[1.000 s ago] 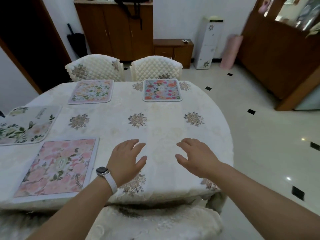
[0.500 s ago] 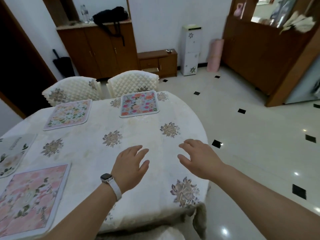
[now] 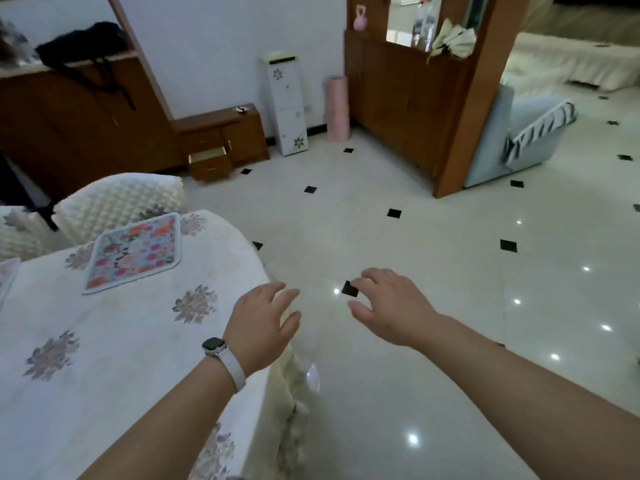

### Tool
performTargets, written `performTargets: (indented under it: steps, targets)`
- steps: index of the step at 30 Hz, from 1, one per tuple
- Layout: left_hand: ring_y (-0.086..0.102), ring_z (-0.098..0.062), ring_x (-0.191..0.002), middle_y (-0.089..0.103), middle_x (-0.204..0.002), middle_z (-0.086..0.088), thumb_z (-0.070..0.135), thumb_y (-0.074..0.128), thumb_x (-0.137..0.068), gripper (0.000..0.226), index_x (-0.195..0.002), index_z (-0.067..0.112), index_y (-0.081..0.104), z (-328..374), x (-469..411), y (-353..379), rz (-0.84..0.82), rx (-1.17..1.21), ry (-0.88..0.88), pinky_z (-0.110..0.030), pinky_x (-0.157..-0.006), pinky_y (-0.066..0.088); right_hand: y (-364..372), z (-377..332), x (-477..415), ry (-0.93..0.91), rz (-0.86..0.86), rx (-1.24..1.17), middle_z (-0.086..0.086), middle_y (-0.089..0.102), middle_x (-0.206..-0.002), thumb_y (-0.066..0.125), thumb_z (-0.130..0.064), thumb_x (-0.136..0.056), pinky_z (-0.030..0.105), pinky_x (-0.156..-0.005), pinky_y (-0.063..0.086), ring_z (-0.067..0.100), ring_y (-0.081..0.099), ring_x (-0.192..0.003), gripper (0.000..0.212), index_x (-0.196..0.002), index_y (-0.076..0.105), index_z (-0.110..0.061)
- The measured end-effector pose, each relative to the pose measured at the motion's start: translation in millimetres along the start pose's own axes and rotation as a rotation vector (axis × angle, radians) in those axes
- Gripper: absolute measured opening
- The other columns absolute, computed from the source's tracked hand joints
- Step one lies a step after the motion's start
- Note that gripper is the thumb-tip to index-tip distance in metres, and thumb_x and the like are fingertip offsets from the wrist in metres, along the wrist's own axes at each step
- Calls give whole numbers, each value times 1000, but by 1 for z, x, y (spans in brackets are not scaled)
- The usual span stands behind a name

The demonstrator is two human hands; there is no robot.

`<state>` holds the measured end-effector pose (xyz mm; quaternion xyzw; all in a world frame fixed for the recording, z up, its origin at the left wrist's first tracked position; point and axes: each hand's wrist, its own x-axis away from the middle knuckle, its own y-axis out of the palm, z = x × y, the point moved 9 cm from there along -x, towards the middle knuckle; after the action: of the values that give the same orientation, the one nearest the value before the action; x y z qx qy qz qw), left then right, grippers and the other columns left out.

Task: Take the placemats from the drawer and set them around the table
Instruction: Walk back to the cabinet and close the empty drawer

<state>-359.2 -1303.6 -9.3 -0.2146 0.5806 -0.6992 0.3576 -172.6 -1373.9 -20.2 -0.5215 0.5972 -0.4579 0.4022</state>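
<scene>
A floral placemat (image 3: 133, 252) with red and pink flowers lies on the white tablecloth of the table (image 3: 114, 341), in front of a quilted white chair (image 3: 121, 202). The corner of another placemat (image 3: 5, 275) shows at the left edge. My left hand (image 3: 261, 323), with a white watch on its wrist, hovers over the table's right edge, fingers relaxed and empty. My right hand (image 3: 391, 308) hangs over the floor to the right of the table, fingers spread, holding nothing. Across the room a low wooden cabinet (image 3: 221, 136) has its drawer (image 3: 207, 157) pulled out.
Glossy tiled floor (image 3: 433, 271) with small black squares stretches between the table and the cabinet. A white narrow unit (image 3: 285, 105) and a pink roll (image 3: 337, 109) stand by the far wall. A wooden divider (image 3: 415, 98) and a grey sofa (image 3: 519, 133) lie to the right.
The view has swung right, away from the table toward the floor and the cabinet. Both empty hands have moved from above the tablecloth to the table's right edge and beyond.
</scene>
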Motion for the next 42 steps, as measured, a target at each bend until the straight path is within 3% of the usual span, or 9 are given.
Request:
performTargets:
  steps: [7,16,23,27,32,42]
  targets:
    - [50,-27,-128,55,-140,-7,35,59,-94,42,-133,21,59,56,-60,22,-26,-2,95,-43,-106,36,-19,88,11,124,14,-37,-3,48,-138,37,-51,-97,35,-104,32,18,40,-128,45,-132,52,-27]
    - [51,-27,-128,57,-138,-8,47,42,-88,55,-132,20,61,63,-138,52,-42,53,97,-43,-105,38,-24,145,-33,162,-16,-11,-2,42,-146,37,-52,-97,36,-108,29,18,34,-134,53,-142,45,-25]
    - [46,-25,-132,54,-141,-6,44,46,-90,52,-135,21,58,20,-223,76,-19,208,-20,-44,-107,37,-11,174,-135,116,-83,24,-2,43,-146,35,-55,-97,36,-107,31,19,35,-134,55,-141,45,-25]
    - [44,-24,-133,52,-143,-6,33,60,-94,43,-135,21,58,-13,-282,73,32,254,-58,-43,-107,35,-13,174,-213,50,-132,63,-3,42,-148,36,-55,-97,37,-109,32,18,34,-136,55,-142,45,-25]
    - [44,-25,-134,51,-144,-7,31,58,-95,43,-136,21,56,-60,-357,60,61,192,-85,-43,-108,33,-35,170,-304,-14,-60,51,-2,45,-145,38,-53,-97,37,-107,34,18,38,-133,54,-141,47,-24]
    - [50,-29,-128,58,-137,-10,28,65,-92,43,-132,17,61,-98,-458,66,62,103,-149,-44,-104,40,-34,207,-435,-90,-100,11,-1,41,-148,38,-51,-98,36,-109,30,19,34,-135,53,-143,44,-22]
